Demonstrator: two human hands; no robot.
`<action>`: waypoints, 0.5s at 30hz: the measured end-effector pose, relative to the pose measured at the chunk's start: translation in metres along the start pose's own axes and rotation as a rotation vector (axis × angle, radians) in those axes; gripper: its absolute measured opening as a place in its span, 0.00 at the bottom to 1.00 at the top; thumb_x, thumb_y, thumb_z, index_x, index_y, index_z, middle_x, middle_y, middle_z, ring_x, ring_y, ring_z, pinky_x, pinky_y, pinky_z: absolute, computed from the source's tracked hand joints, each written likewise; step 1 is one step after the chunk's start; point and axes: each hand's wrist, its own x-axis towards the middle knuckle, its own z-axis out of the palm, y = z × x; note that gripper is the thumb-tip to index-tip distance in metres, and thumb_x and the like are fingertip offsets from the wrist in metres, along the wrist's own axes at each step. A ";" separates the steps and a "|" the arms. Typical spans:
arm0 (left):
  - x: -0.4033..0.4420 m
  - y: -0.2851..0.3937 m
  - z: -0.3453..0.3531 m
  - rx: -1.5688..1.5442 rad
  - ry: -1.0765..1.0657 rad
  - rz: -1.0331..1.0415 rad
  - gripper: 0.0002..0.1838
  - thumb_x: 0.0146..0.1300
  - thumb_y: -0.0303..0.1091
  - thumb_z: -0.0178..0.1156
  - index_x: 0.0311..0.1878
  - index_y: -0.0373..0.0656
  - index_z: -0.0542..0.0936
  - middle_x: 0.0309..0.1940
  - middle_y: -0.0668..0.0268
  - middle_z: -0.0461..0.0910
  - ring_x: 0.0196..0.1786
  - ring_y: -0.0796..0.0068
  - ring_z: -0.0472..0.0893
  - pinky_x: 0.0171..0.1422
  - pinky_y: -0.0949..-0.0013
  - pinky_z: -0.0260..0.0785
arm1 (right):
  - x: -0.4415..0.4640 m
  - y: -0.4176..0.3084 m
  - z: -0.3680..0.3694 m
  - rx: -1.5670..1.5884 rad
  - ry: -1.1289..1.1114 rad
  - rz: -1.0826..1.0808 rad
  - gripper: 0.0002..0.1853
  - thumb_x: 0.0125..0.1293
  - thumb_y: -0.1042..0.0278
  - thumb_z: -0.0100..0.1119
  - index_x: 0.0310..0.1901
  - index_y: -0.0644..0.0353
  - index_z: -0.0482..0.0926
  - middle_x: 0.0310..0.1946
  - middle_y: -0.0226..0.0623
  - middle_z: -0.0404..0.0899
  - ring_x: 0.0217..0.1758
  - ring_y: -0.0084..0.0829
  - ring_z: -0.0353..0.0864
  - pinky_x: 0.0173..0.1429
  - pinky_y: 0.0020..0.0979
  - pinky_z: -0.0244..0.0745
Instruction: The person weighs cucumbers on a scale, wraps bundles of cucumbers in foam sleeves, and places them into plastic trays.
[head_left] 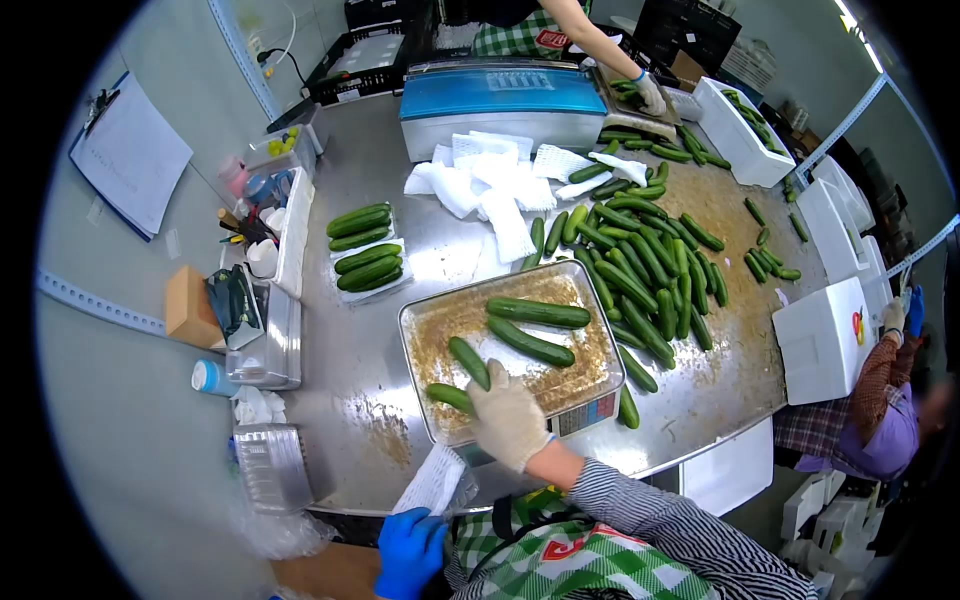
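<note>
On the steel scale tray [588, 365] lie several cucumbers: two [538, 312] side by side at the top right, one [469, 362] and another [450, 397] at the lower left. My right hand [508, 415], in a pale knit glove, reaches over the tray with its fingertips at the two lower-left cucumbers; the fingers' underside is hidden. My left hand [411, 552], in a blue glove, is closed on a white foam net sleeve [432, 480] at the table's front edge; clear plastic shows beside the sleeve.
A big cucumber heap [650, 265] lies right of the tray. White foam nets [480, 180] sit behind it, before a blue-topped machine [505, 95]. Packed cucumbers [368, 267] are at left. A co-worker's arm [600, 40] reaches in; another person [880, 430] stands right.
</note>
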 end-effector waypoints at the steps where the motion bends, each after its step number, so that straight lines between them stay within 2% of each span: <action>1: 0.001 0.004 0.000 -0.001 0.006 -0.003 0.09 0.51 0.29 0.73 0.36 0.43 0.84 0.39 0.61 0.81 0.41 0.57 0.80 0.47 0.59 0.72 | 0.001 0.008 -0.006 -0.078 -0.067 0.016 0.23 0.59 0.64 0.64 0.56 0.61 0.78 0.61 0.62 0.66 0.43 0.51 0.81 0.47 0.46 0.82; 2: 0.002 0.007 0.001 -0.004 0.013 -0.010 0.09 0.51 0.29 0.73 0.36 0.43 0.84 0.39 0.62 0.81 0.41 0.57 0.80 0.47 0.59 0.72 | -0.001 0.016 -0.012 -0.246 -0.093 0.005 0.22 0.58 0.64 0.64 0.54 0.62 0.78 0.62 0.60 0.67 0.42 0.48 0.82 0.43 0.43 0.82; 3: 0.002 0.008 0.002 -0.006 0.019 -0.014 0.09 0.51 0.29 0.73 0.36 0.43 0.84 0.39 0.62 0.81 0.41 0.57 0.80 0.47 0.59 0.72 | -0.003 0.020 -0.025 -0.315 -0.112 0.057 0.21 0.58 0.63 0.65 0.52 0.62 0.80 0.62 0.57 0.68 0.46 0.46 0.81 0.47 0.44 0.81; 5: 0.001 0.012 0.005 -0.015 0.036 -0.030 0.09 0.51 0.29 0.73 0.36 0.43 0.84 0.39 0.62 0.81 0.41 0.57 0.80 0.47 0.59 0.72 | -0.008 0.044 -0.043 -0.346 -0.095 0.019 0.19 0.58 0.60 0.67 0.50 0.58 0.83 0.65 0.55 0.68 0.56 0.48 0.77 0.55 0.48 0.76; 8: 0.000 0.012 0.010 -0.015 0.058 -0.002 0.10 0.51 0.29 0.73 0.36 0.44 0.84 0.39 0.62 0.81 0.41 0.57 0.80 0.46 0.58 0.72 | -0.019 0.075 -0.049 -0.218 0.194 -0.054 0.16 0.54 0.53 0.71 0.43 0.48 0.86 0.66 0.54 0.68 0.67 0.53 0.68 0.63 0.54 0.66; 11: 0.006 0.014 0.015 -0.008 0.042 0.022 0.10 0.51 0.30 0.73 0.37 0.45 0.83 0.40 0.63 0.80 0.41 0.57 0.79 0.46 0.59 0.71 | -0.007 0.096 -0.045 -0.103 0.298 -0.130 0.14 0.53 0.53 0.72 0.38 0.49 0.86 0.65 0.54 0.69 0.67 0.54 0.68 0.63 0.54 0.64; 15: 0.021 0.023 0.015 0.013 0.010 0.064 0.10 0.51 0.30 0.73 0.37 0.45 0.83 0.40 0.63 0.80 0.40 0.57 0.79 0.46 0.58 0.71 | 0.019 0.090 -0.040 -0.086 0.332 -0.227 0.19 0.53 0.53 0.72 0.46 0.47 0.81 0.63 0.49 0.71 0.66 0.49 0.69 0.65 0.53 0.63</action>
